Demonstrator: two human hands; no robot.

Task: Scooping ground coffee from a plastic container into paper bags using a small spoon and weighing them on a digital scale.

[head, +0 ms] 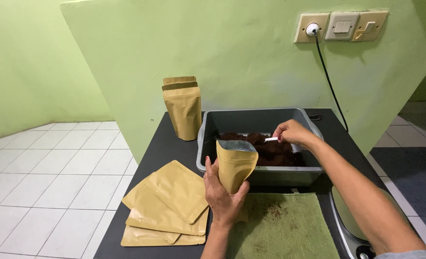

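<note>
Holding an open kraft pouch (235, 165) upright in my left hand (222, 196), I pinch a white scoop (271, 139) with my right hand (292, 132) over dark grounds (275, 151) in the grey tub (251, 117). One filled pouch (184, 112) stands on the bench (169, 144); flat empty pouches (167, 204) wait.

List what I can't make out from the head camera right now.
- White scoop: its bowl is hidden behind the right hand.
- Scale: covered by the right forearm, cut off by the bottom edge.
- Open pouch in the left hand: its inside is not visible.
- Depth of the brown grounds: hidden by the grey tub wall.
</note>
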